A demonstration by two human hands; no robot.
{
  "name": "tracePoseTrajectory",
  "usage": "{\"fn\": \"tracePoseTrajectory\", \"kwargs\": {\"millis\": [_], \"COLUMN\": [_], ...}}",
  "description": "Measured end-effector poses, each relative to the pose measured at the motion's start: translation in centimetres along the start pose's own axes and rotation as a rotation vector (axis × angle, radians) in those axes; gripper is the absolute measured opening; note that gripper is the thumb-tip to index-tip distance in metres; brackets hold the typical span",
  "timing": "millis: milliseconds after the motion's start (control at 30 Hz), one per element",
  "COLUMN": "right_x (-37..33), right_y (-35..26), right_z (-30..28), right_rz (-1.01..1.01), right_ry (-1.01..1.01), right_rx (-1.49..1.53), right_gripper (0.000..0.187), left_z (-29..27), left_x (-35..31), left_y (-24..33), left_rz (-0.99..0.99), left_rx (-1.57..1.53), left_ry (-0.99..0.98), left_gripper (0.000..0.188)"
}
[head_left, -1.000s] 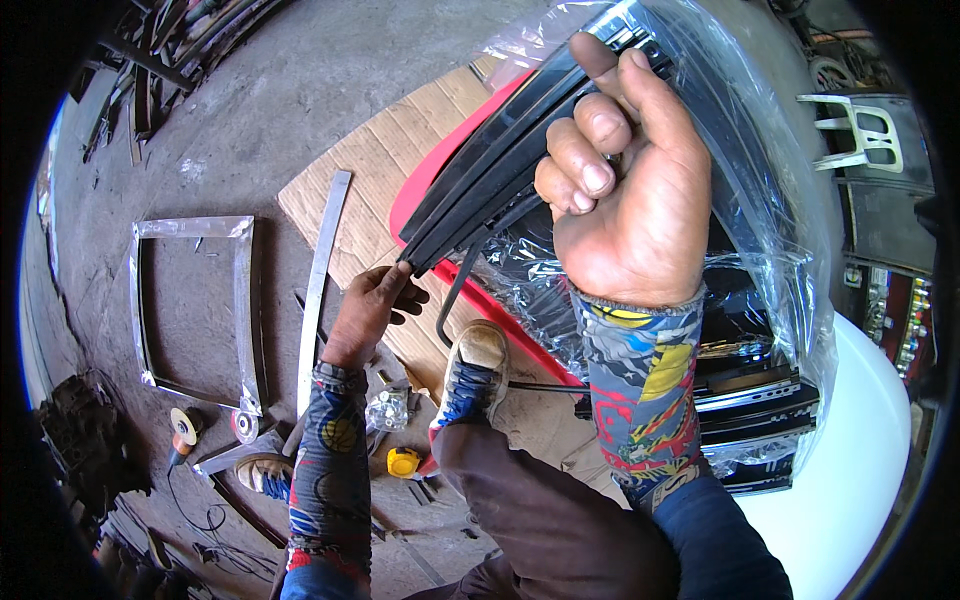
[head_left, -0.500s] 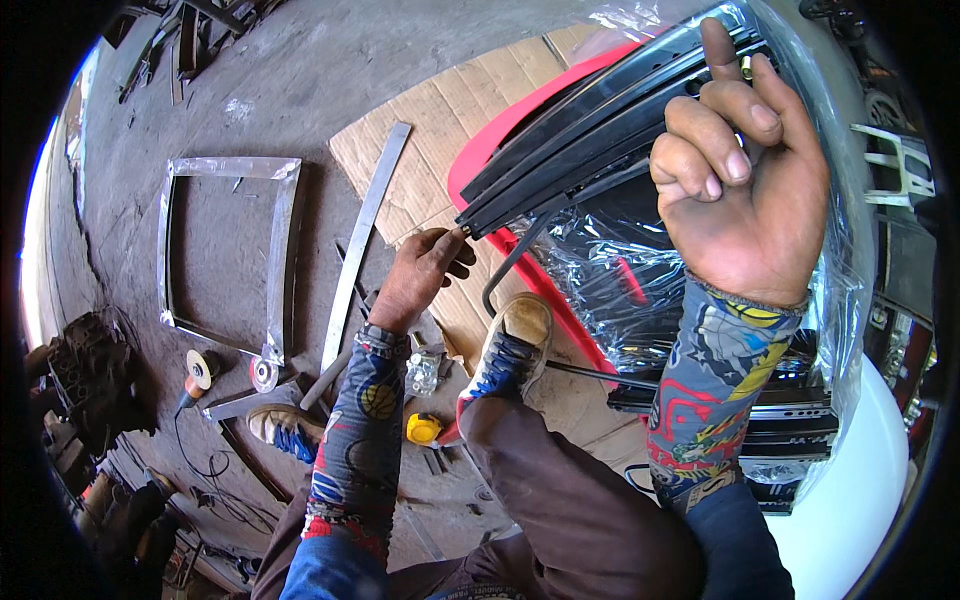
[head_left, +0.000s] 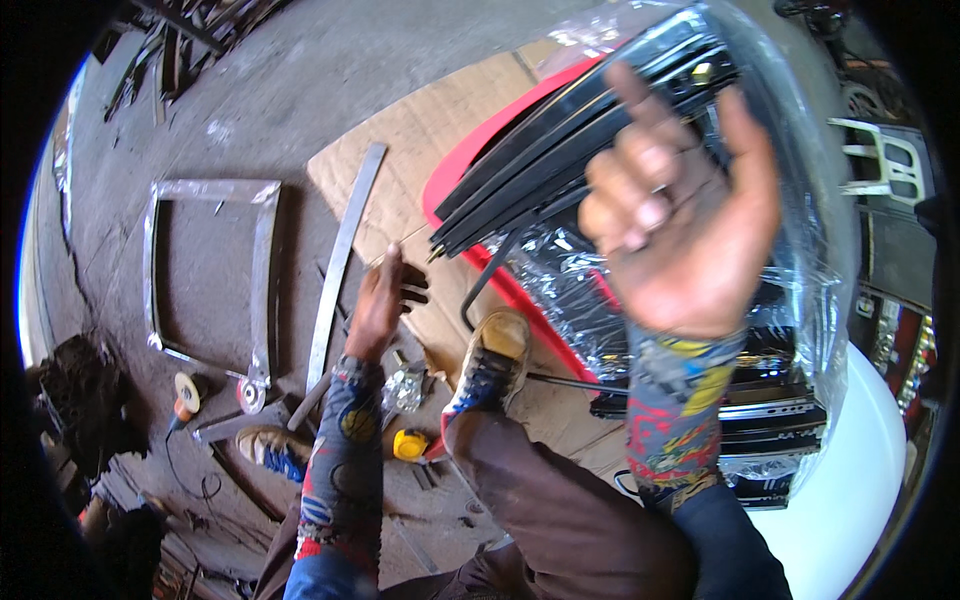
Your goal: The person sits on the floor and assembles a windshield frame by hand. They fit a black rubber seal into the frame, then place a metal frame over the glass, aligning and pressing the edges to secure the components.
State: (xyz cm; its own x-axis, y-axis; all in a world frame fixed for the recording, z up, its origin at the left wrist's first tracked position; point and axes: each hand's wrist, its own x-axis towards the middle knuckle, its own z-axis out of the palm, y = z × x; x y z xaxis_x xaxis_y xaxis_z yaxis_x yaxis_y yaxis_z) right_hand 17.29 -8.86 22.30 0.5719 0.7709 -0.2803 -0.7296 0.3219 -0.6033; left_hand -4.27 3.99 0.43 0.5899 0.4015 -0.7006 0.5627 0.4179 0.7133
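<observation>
My left hand is open, fingers apart, just below the near end of a bundle of long black metal rails; a small gap separates them. A brass-coloured tip sticks out of that rail end. My right hand is raised palm up over the rails, blurred by motion. Its index finger and thumb stretch apart and the other fingers curl loosely, with nothing visible in them. A small brass-coloured piece shows at the far end of the rails. The rails rest across a red-edged item covered in clear plastic wrap.
Cardboard lies under the rails, with a flat metal strip on it. A rectangular metal frame, an angle grinder and a yellow tape measure lie on the floor. At right are a white curved surface and a white plastic chair.
My left hand has come away from the near rail end and its fingers have opened. My right hand has moved left and down. The whole view has shifted slightly.
</observation>
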Motion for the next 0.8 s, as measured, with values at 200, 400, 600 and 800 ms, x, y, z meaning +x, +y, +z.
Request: {"fn": "tracePoseTrajectory", "kwargs": {"millis": [200, 400, 600, 800], "right_x": [-2.8, -7.6, -14.0, -21.8], "right_y": [5.7, 11.1, 13.2, 10.6], "right_z": [-2.5, -6.0, -6.4, -8.3], "right_rz": [0.006, 0.035, 0.216, 0.124], "right_ry": [0.280, 0.184, 0.272, 0.217], "right_rx": [-0.156, -0.177, -0.372, -0.495], "right_gripper": [0.043, 0.051, 0.043, 0.035], "left_z": [-2.1, -6.3, -8.9, -7.9], "left_x": [-3.5, -13.3, -25.7, -34.4], "left_y": [-4.6, -8.0, -6.9, -1.9], "left_rz": [0.052, 0.034, -0.178, 0.187], "left_rx": [0.078, 0.252, 0.039, 0.618], "left_ry": [0.073, 0.150, 0.334, 0.385], "left_gripper": [0.067, 0.059, 0.042, 0.039]}}
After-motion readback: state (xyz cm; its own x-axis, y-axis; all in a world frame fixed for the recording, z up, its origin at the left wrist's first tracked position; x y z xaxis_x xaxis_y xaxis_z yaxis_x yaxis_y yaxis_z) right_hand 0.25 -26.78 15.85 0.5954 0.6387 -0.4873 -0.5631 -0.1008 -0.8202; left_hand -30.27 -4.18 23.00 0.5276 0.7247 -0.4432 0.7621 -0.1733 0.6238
